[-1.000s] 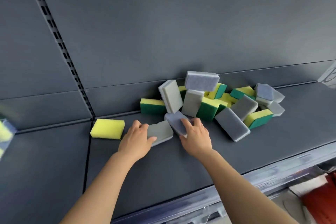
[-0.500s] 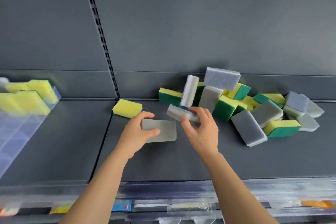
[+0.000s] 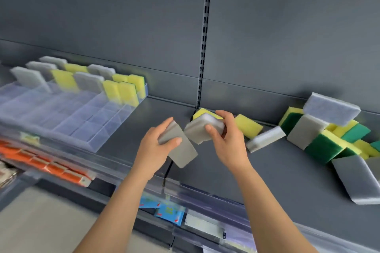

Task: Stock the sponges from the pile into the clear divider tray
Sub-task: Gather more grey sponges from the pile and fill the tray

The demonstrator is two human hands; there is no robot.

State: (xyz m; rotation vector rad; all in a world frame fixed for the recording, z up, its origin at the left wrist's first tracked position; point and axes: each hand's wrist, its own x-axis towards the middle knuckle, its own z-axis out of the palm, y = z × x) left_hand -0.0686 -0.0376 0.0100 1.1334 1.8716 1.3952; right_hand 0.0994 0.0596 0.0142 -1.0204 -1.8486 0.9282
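Observation:
My left hand [image 3: 156, 148] grips a grey sponge [image 3: 181, 150] above the shelf's front part. Beside it, my right hand [image 3: 228, 139] holds a second grey-and-white sponge [image 3: 199, 129], lifted off the shelf. The clear divider tray [image 3: 67, 115] stands on the shelf at the left, with several grey and yellow sponges [image 3: 121, 90] upright in its back rows. The pile of sponges [image 3: 327, 133], grey, yellow and green, lies at the right against the back wall. A yellow sponge [image 3: 247, 125] and a white-edged grey one [image 3: 265, 138] lie loose just right of my right hand.
The dark grey shelf [image 3: 267, 172] has a slotted upright [image 3: 204, 33] in its back wall. A large grey sponge [image 3: 353, 178] lies at the far right. Below the shelf's clear front rail, orange packs [image 3: 47, 166] and a blue pack [image 3: 168, 211] show.
Both hands have lifted their grey sponges off the shelf and carried them left. The view has swung left, bringing the divider tray fully into sight and pushing the pile to the right edge.

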